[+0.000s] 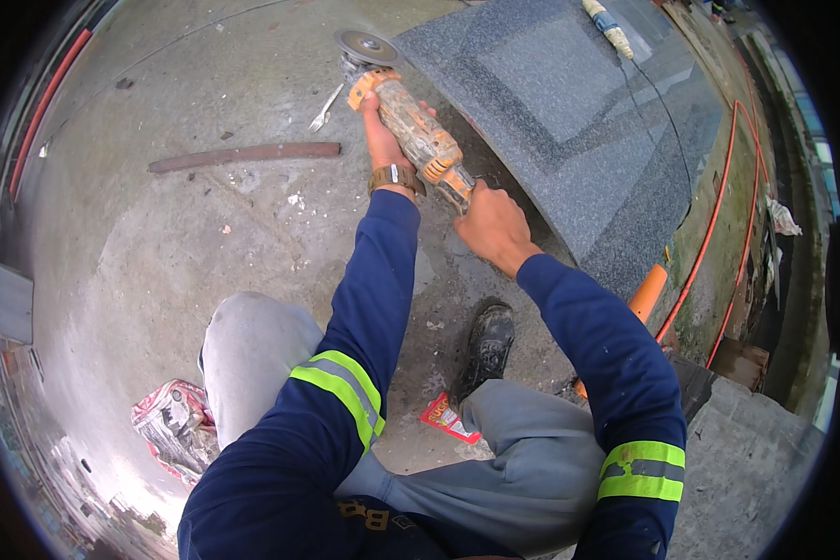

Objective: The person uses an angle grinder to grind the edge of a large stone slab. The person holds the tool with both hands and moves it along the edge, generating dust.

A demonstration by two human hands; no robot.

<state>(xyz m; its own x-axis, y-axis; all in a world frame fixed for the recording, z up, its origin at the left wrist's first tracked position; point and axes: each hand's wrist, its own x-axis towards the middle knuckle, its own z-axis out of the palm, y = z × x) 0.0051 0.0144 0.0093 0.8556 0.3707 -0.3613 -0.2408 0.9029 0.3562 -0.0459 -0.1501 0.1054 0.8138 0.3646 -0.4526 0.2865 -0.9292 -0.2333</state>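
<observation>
An angle grinder [418, 126], its orange and grey body coated in dust, is held up in front of me by both hands. My left hand [383, 135] is wrapped round the front of the body, close below the head. Around the rear handle closes my right hand [497, 224]. A round grey cutting disc [368, 47] sits at the far end, faced upward and away from any surface. To the right of the grinder lies a large speckled dark grey stone slab [593, 140]; its near-left edge passes just beyond my right hand.
A white and blue power tool [609, 28] with a black cord rests on the slab. On the concrete lie a brown strip [245, 157], a white plastic fork [326, 109], a crumpled bag [175, 425] and a red packet [450, 419]. An orange hose [721, 201] runs along the right.
</observation>
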